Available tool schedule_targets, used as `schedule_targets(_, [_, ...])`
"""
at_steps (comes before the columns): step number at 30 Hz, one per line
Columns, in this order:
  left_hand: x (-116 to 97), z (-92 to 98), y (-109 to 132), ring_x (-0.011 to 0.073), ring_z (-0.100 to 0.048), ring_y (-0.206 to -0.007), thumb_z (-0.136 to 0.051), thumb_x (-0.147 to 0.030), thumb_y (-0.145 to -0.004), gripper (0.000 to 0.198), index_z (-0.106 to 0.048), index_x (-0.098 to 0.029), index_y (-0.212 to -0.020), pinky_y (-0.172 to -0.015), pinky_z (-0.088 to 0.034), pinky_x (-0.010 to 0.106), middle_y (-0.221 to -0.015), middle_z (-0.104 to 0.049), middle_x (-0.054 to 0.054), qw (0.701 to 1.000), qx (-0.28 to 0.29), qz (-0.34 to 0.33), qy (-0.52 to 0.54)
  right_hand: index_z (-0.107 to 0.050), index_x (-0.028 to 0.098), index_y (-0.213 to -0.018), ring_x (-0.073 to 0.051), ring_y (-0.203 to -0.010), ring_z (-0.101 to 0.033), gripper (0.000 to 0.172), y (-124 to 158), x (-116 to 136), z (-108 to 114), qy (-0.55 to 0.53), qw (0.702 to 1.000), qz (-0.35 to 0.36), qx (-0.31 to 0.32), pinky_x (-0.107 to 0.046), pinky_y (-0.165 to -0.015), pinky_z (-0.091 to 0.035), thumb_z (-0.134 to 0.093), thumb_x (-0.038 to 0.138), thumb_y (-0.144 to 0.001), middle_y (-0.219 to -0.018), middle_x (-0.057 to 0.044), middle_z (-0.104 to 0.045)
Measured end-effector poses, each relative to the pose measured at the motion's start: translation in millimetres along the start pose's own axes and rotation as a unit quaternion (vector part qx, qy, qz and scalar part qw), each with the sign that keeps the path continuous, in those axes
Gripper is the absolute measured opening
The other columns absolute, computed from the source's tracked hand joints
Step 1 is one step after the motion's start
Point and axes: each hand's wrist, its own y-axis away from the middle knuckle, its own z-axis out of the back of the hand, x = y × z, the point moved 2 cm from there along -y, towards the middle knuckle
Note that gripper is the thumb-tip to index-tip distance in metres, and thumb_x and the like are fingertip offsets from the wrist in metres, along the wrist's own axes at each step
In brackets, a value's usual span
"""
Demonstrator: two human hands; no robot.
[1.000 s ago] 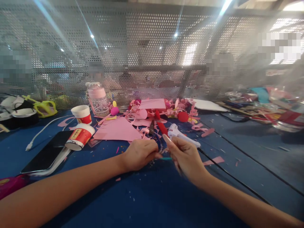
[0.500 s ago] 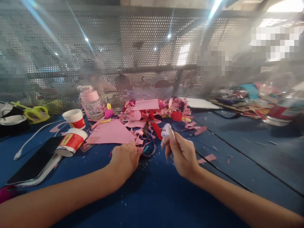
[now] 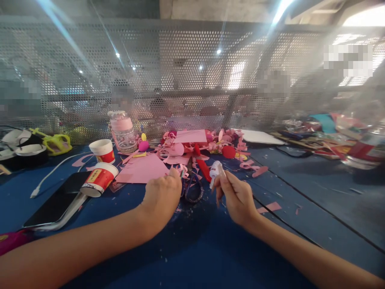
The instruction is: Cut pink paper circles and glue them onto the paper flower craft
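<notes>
My left hand (image 3: 164, 194) is closed, its back towards me and its fingertips pinched together at the right edge of a pink paper sheet (image 3: 141, 168). A small green edge shows by those fingertips, but what they hold is mostly hidden. My right hand (image 3: 236, 196) is closed around a white glue gun (image 3: 215, 171), seen only in part, and a black cord (image 3: 279, 214) runs from behind the hand. Between the hands lie scissors with dark blue handles (image 3: 194, 192). Just beyond them rests a long red object (image 3: 203, 168).
Pink paper scraps (image 3: 174, 150) are heaped along a perforated metal screen (image 3: 186, 52). On the left are paper cups (image 3: 100, 178), a phone (image 3: 57, 202), a white cable (image 3: 48, 176) and a pink-lidded bottle (image 3: 122, 130). A large clear bottle (image 3: 365, 150) stands at right.
The view has tilted up and shifted slightly left. My left hand has risen a little from the table beside the scissors, carrying the small green edge with it. The right hand keeps its grip.
</notes>
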Motion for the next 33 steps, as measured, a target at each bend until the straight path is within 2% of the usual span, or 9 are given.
schedule_targets(4, [16.9, 0.1, -18.4, 0.0259, -0.066, -0.061, -0.03, 0.0, -0.083, 0.03, -0.054, -0.007, -0.099, -0.051, -0.046, 0.03, -0.059, -0.061, 0.01, 0.998, -0.041, 0.044, 0.027, -0.046, 0.02, -0.065, -0.01, -0.038, -0.048, 0.038, -1.7, 1.8, 0.2, 0.007, 1.0, 0.006, 0.008, -0.025, -0.046, -0.038, -0.032, 0.043, -0.093, -0.045, 0.003, -0.049])
schedule_targets(7, [20.7, -10.0, -27.6, 0.0206, -0.061, -0.057, -0.037, -0.016, -0.089, 0.018, -0.049, -0.01, -0.099, -0.051, -0.043, 0.027, -0.057, -0.056, 0.004, 0.97, -0.093, 0.046, 0.219, -0.047, 0.02, -0.067, -0.011, -0.04, -0.05, 0.039, -2.0, -1.3, 0.2, 0.008, 1.0, 0.0, 0.02, -0.026, -0.048, -0.039, -0.03, 0.043, -0.093, -0.046, 0.003, -0.05])
schedule_targets(9, [15.8, -21.9, -30.5, 0.0127, -0.052, -0.046, -0.032, -0.026, -0.092, 0.018, -0.045, -0.015, -0.086, -0.046, -0.039, 0.022, -0.052, -0.049, -0.002, 0.869, -0.051, 0.022, 0.492, -0.047, 0.019, -0.069, -0.011, -0.043, -0.05, 0.038, -1.9, -4.9, -0.4, -0.004, 1.0, -0.013, 0.024, -0.026, -0.049, -0.04, -0.03, 0.043, -0.093, -0.049, 0.002, -0.051])
schedule_targets(13, [-7.3, -42.9, -25.3, 0.0048, -0.032, -0.03, -0.044, -0.057, -0.082, 0.042, -0.034, -0.019, -0.067, -0.033, -0.028, 0.016, -0.043, -0.036, -0.009, 0.539, 0.142, -0.046, 0.829, -0.053, 0.019, -0.078, -0.013, -0.059, -0.055, 0.034, -2.6, -10.7, -3.6, -0.017, 0.999, -0.031, 0.011, -0.027, -0.058, -0.043, -0.036, 0.045, -0.09, -0.066, -0.002, -0.058])
schedule_targets(15, [-16.4, -49.6, -19.5, 0.0039, -0.033, -0.028, -0.057, -0.057, -0.074, 0.043, -0.036, -0.019, -0.072, -0.031, -0.028, 0.015, -0.043, -0.04, -0.011, 0.438, 0.205, -0.057, 0.874, -0.058, 0.018, -0.093, -0.016, -0.077, -0.058, 0.031, -3.2, -12.5, -6.4, -0.032, 0.998, -0.048, 0.009, -0.028, -0.069, -0.044, -0.044, 0.046, -0.087, -0.085, -0.005, -0.063])
schedule_targets(17, [-21.8, -54.1, -14.3, 0.0043, -0.038, -0.03, -0.064, -0.054, -0.071, 0.044, -0.039, -0.019, -0.077, -0.033, -0.033, 0.014, -0.045, -0.046, -0.01, 0.385, 0.243, -0.065, 0.888, -0.059, 0.019, -0.103, -0.019, -0.089, -0.057, 0.036, -3.6, -13.5, -9.3, -0.068, 0.994, -0.085, 0.014, -0.03, -0.077, -0.044, -0.052, 0.048, -0.081, -0.1, -0.007, -0.063])
schedule_targets(22, [-24.7, -56.7, -9.3, 0.0081, -0.056, -0.042, -0.067, -0.054, -0.067, 0.045, -0.045, -0.015, -0.073, -0.043, -0.044, 0.016, -0.053, -0.059, -0.002, 0.381, 0.265, -0.056, 0.884, -0.067, 0.019, -0.088, -0.02, -0.083, -0.059, 0.037, -4.2, -6.3, -11.6, -0.167, 0.972, -0.164, 0.02, -0.031, -0.076, -0.045, -0.066, 0.05, -0.068, -0.089, -0.006, -0.067])
schedule_targets(27, [-25.2, -52.2, -9.2, 0.0107, -0.063, -0.054, -0.074, -0.044, -0.063, 0.04, -0.056, -0.011, -0.077, -0.055, -0.048, 0.019, -0.068, -0.066, 0.004, 0.448, 0.264, -0.045, 0.853, -0.068, 0.018, -0.074, -0.017, -0.066, -0.058, 0.028, -4.6, 1.4, -9.6, -0.145, 0.976, -0.16, 0.031, -0.03, -0.065, -0.045, -0.062, 0.046, -0.072, -0.064, -0.002, -0.064])
schedule_targets(33, [-25.4, -51.4, -8.3, 0.012, -0.064, -0.054, -0.075, -0.041, -0.061, 0.036, -0.061, -0.009, -0.073, -0.056, -0.049, 0.02, -0.066, -0.067, 0.004, 0.464, 0.275, -0.048, 0.84, -0.063, 0.018, -0.082, -0.02, -0.078, -0.059, 0.031, -3.6, -1.4, -10.7, -0.126, 0.977, -0.17, -0.006, -0.033, -0.07, -0.047, -0.066, 0.046, -0.068, -0.083, -0.006, -0.066])
